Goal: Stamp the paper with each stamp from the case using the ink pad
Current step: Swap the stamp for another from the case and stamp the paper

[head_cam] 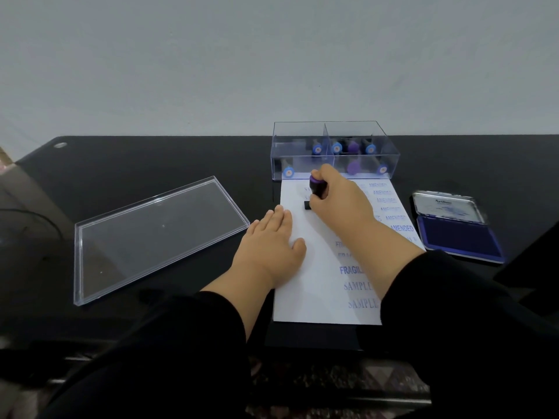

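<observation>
Paper (314, 285) lies on the black table (151, 164) in front of you, its far edge touching the clear case (334, 152); blue prints reading AMENDED, FRAGILE and SAMPLE run down its right half; your left hand (272, 243) rests flat on its left edge, fingers straight; your right hand (335, 198) grips a purple-topped stamp (317, 190), fingers curled round the handle, the stamp's black base down on the sheet's upper part; more stamps sit in the case's compartments; the ink pad (459, 234) lies open just right of the sheet; the case lid (157, 237) lies to the left.
</observation>
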A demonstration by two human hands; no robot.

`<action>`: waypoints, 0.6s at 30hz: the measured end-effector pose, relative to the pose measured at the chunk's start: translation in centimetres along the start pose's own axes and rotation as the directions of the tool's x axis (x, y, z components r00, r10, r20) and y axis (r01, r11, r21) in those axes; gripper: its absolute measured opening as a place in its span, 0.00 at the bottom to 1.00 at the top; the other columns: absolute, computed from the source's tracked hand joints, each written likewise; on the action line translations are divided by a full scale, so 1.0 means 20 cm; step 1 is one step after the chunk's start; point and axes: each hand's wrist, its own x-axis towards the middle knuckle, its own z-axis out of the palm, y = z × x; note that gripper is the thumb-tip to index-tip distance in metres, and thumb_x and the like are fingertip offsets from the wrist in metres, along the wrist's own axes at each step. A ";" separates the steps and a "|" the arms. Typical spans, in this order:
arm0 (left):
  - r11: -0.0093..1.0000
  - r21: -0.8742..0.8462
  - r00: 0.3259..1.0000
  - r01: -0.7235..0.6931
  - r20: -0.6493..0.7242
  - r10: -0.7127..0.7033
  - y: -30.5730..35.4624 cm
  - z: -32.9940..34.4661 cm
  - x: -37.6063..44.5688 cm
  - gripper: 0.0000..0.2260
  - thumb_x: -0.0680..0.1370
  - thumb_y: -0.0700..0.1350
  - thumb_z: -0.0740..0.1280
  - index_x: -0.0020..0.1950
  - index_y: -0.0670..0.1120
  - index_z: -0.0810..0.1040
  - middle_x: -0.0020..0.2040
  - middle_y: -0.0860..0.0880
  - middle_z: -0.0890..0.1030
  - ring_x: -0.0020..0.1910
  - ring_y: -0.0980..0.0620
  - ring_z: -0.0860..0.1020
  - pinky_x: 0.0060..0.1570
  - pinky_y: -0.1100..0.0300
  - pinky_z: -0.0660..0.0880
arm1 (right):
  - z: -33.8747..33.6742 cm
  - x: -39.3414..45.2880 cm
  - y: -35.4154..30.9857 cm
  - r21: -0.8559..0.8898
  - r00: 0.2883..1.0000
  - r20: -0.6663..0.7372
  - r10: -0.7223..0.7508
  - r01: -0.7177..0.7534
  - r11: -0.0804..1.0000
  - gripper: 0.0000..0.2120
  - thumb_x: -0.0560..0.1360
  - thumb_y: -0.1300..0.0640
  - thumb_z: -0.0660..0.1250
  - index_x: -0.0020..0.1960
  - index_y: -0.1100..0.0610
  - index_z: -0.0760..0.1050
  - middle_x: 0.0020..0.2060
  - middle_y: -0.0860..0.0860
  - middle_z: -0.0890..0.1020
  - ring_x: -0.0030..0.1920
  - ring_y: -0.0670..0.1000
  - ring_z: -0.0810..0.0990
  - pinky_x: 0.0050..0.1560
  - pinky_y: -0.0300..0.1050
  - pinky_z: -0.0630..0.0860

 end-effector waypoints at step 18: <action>1.000 -0.007 1.000 -0.002 -0.012 0.002 0.00 0.00 0.00 0.26 0.83 0.51 0.47 0.78 0.45 0.41 0.78 0.49 0.41 0.77 0.53 0.41 0.73 0.57 0.39 | 0.00 -0.03 0.00 0.031 1.000 -0.016 -0.026 0.026 0.999 0.12 0.76 0.58 0.63 0.59 0.53 0.70 0.44 0.51 0.79 0.43 0.53 0.76 0.43 0.46 0.74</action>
